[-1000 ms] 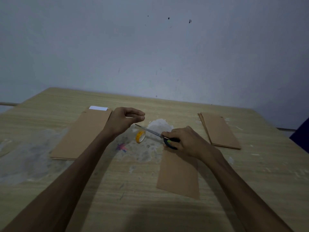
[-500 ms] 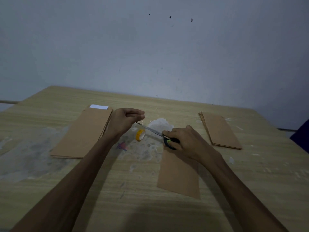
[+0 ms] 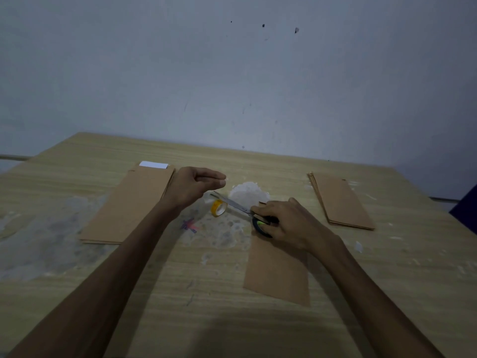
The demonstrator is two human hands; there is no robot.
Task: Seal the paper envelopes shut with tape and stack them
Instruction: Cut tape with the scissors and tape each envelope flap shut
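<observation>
Left hand [image 3: 192,186]: hovering above the tabletop [image 3: 180,293] with thumb and forefinger pinched together; whether a strip of clear tape is lying between them, I cannot tell.
Right hand [image 3: 289,223]: gripping the scissors [image 3: 241,208] by their dark handles, fingers curled round them, and resting over the far end of the single envelope [image 3: 278,275].
Scissors: blades pointing left and away, their tips reaching just beyond the tape roll [image 3: 219,208].
Tape roll: yellow, standing on its edge on the tabletop, between the two hands and below the left fingertips.
Single envelope: lying flat near the middle of the tabletop, its far end sitting under the right hand.
Left stack of envelopes [image 3: 129,205]: lying flat beside the left forearm, with a white slip [image 3: 153,165] showing at its far end.
Right stack of envelopes [image 3: 340,202]: lying well apart from the right hand, on the far right.
Tabletop: wood-grained, showing pale smeared patches around the roll.
</observation>
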